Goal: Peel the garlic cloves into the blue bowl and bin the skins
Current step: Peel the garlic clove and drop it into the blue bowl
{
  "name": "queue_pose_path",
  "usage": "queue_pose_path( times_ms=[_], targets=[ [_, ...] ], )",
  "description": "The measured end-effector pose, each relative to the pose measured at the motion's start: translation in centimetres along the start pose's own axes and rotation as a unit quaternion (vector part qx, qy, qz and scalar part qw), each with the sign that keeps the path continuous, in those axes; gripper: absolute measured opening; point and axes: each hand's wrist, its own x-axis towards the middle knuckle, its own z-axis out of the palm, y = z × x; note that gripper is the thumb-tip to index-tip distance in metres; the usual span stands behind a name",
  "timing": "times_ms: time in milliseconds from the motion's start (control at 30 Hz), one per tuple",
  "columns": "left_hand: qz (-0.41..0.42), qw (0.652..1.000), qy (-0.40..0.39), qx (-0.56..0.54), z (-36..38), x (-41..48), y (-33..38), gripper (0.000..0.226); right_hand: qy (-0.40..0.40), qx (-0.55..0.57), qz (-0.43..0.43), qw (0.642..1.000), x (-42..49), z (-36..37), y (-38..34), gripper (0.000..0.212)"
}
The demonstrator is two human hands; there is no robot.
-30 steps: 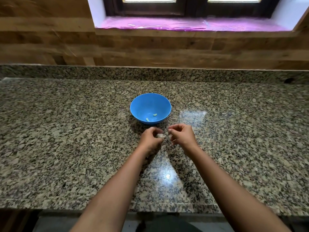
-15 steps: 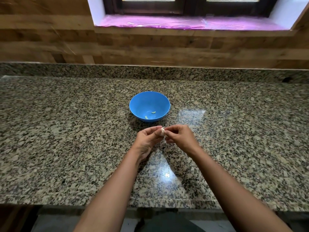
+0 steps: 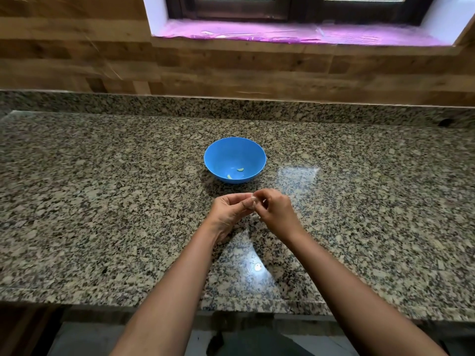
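A blue bowl (image 3: 235, 150) stands on the granite counter (image 3: 102, 201), with two peeled garlic cloves (image 3: 240, 170) lying in its bottom. Just in front of the bowl my two hands meet above the counter. My left hand (image 3: 228, 211) pinches a small pale garlic clove (image 3: 249, 202) between thumb and fingers. My right hand (image 3: 275, 211) has its fingertips curled onto the same clove from the right. Most of the clove is hidden by the fingers. No bin is in view.
A raised granite backsplash (image 3: 231, 109) and a wooden wall run along the back. A window sill with pink plastic (image 3: 282, 34) sits above. The counter's front edge (image 3: 231, 304) is near my body.
The clove was lifted from low in my left hand up to the fingertips. My right hand closed in on it. The view shifted slightly.
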Motion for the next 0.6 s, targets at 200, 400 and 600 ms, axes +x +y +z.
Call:
queue_pose_path(
  times_ms=[200,400,600],
  targets=[
    [0.011,1.0,0.011,0.005,-0.4,0.2,-0.8,0.018,0.005,0.074,0.069,0.995,0.2,-0.1,0.2,0.014],
    [0.113,0.913,0.156,0.361,-2.2,1.4,-2.9,0.04,-0.04,0.045,0.172,0.983,0.1,-0.4,1.6,0.009],
    [0.207,0.78,0.155,0.57,-2.6,0.5,-4.9,0.056,-0.069,-0.038,0.142,0.987,-1.0,0.3,2.8,0.01]
  ],
)
